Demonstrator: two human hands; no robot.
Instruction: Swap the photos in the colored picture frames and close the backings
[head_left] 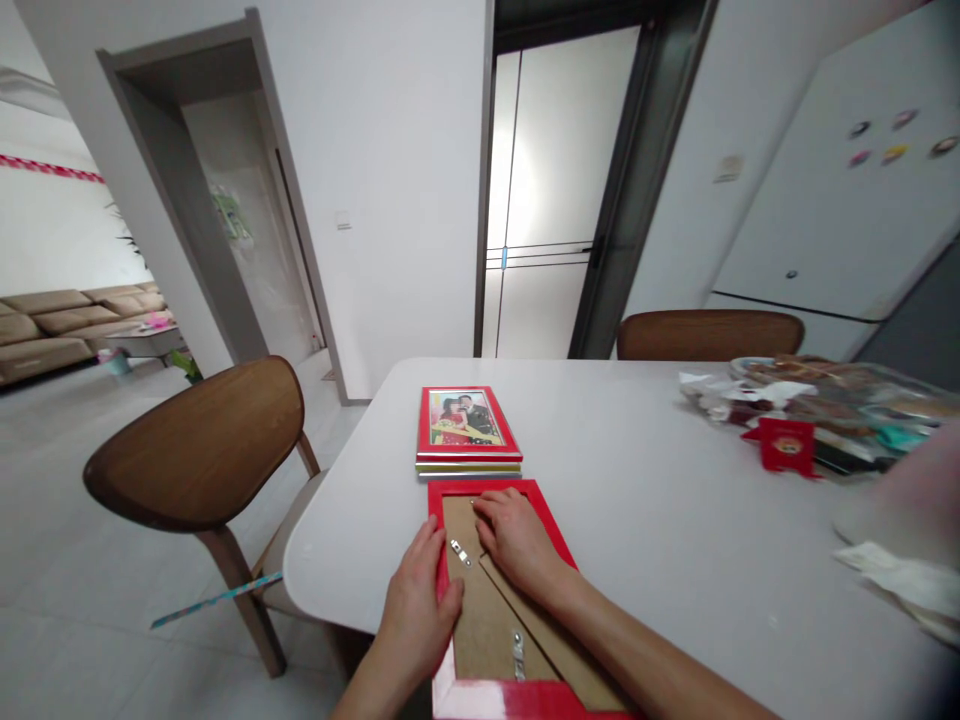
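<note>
hands (517, 540) on red picture frame (491, 698)

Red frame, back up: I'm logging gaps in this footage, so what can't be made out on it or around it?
All in the head view:
- Red frame: front hidden, turned down; nearest edge cut off by the picture's bottom.
- Its right rim: partly hidden by the right forearm.
- Whatever the right hand's fingertips touch: too small, partly covered.
- Pink shape at far right: blurred, cut off by the picture's edge.
</note>
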